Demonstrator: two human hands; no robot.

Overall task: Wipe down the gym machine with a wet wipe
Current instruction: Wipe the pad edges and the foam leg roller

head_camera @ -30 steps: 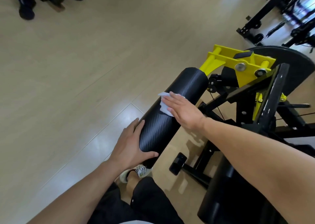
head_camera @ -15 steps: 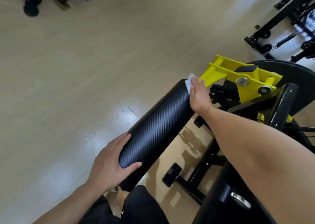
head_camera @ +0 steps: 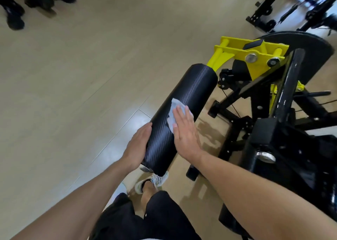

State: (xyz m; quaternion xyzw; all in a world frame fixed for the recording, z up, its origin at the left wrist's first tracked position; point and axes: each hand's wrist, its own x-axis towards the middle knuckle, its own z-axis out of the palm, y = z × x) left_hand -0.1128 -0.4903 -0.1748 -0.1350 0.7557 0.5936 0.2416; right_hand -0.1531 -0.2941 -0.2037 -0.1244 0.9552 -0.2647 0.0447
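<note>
A black textured roller pad (head_camera: 193, 88) of the gym machine juts toward me from a yellow bracket (head_camera: 242, 55) on a black frame (head_camera: 284, 97). My right hand (head_camera: 186, 132) lies flat, fingers straight, pressing a white wet wipe (head_camera: 173, 112) against the pad's upper side near its middle. My left hand (head_camera: 136, 146) cups the near end of the pad on its left side, fingers laid along the curve. Part of the wipe is hidden under my right palm.
Pale wood-look floor (head_camera: 73, 93) spreads to the left. My own leg and a white sneaker (head_camera: 151, 183) stand under the pad. Another person's black shoes (head_camera: 14, 19) are at the top left. More black machine frames (head_camera: 273, 6) stand at the top right.
My right hand slid the wipe from the pad's middle up to its far end, then back down toward the near end. My left hand stayed on the near end.
</note>
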